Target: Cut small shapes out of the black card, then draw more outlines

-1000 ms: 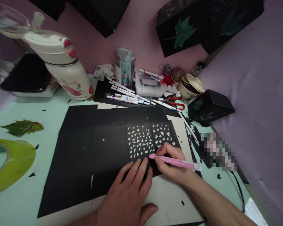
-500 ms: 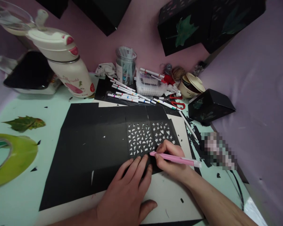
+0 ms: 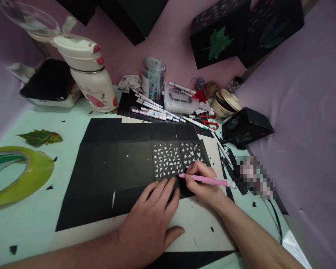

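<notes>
A large sheet of black card (image 3: 109,164) lies on a pale board (image 3: 196,220). On its right part are two cut-out panels, one with white triangles (image 3: 168,158) and one with stars and hearts (image 3: 192,153). My left hand (image 3: 149,216) rests flat on the card's lower edge, fingers spread, just below the triangles. My right hand (image 3: 203,183) grips a pink pen-shaped tool (image 3: 210,179). The tool's tip touches or nearly touches the card by the lower right corner of the triangle panel.
Markers (image 3: 156,114), red-handled scissors (image 3: 210,121) and a clear box (image 3: 180,99) lie behind the card. A white bottle (image 3: 93,82), green tape roll (image 3: 39,175) and leaf (image 3: 40,137) are at left. A black box (image 3: 246,127) stands at right.
The camera view has shifted slightly, so the table items appear moved right at the left side. Both hands keep nearly the same places on the card, and the pink tool lies a little flatter.
</notes>
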Motion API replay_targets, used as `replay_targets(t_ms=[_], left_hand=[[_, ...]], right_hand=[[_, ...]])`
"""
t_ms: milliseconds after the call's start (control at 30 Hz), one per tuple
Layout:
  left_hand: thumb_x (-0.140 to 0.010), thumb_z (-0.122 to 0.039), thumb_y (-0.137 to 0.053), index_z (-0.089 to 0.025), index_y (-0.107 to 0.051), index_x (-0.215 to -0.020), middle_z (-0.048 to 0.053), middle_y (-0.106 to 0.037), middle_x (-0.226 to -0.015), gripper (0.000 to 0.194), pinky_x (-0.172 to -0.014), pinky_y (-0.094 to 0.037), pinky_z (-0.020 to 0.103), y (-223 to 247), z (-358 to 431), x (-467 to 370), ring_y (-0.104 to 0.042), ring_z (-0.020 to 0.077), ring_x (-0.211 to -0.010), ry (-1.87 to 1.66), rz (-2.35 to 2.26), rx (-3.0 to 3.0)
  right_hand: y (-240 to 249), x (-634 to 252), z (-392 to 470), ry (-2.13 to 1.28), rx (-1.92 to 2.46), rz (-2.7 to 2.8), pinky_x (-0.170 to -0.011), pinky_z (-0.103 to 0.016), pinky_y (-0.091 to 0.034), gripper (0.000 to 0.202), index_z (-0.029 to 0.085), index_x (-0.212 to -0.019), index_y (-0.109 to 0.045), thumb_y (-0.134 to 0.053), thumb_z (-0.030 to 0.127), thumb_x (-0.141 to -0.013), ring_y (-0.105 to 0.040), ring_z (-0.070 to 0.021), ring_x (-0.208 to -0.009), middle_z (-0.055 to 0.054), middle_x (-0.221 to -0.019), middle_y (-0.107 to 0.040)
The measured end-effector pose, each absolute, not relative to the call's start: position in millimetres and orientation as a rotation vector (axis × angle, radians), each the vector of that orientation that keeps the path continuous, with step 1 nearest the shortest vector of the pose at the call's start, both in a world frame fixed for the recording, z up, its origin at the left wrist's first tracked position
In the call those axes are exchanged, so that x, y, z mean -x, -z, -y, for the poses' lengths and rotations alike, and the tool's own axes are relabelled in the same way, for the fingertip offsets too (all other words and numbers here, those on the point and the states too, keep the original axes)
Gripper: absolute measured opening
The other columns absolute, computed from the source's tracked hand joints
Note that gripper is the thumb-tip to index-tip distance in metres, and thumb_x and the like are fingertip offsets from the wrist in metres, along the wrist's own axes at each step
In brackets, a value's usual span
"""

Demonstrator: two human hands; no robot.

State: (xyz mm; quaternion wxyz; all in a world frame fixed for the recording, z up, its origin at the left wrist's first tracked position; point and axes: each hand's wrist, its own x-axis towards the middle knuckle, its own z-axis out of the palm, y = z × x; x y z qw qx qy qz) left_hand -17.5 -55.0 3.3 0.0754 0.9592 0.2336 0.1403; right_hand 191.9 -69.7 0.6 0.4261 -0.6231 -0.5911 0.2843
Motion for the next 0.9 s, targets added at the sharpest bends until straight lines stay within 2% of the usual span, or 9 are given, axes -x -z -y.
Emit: replay_targets(t_ms=[433,900], left_hand=[[-0.089,-0.063,-0.043,-0.015,-0.054,-0.129,0.015,-0.05,-0.14,0.063,-0.107,-0.028,0.043,-3.6,55.7,17.4,-0.045,0.0289,-0.126,-0.454,-0.704,-2.841],[-0.089,-0.063,-0.043,-0.015,-0.054,-0.129,0.014,-0.05,-0.139,0.063,-0.107,-0.028,0.043,-3.6,55.6,17.6,-0.045,0.0285,-0.126,-0.468,-0.701,-2.857]], right_hand=[[0.5,-192.4,71.8,-0.75,1.547,1.522,-0.053,-0.024,-0.044,0.015,0.022,-0.071,-0.049,-0.062,0.019,-0.077,-0.056,-0.0131,-0.058,0.001,-0.067,-0.062],[-2.2,-190.3,71.6,-0.763,1.575,1.505,-0.052,-0.023,-0.043,0.016,0.022,-0.07,-0.049,-0.062,0.019,-0.077,-0.054,-0.012,-0.056,0.002,-0.065,-0.06]])
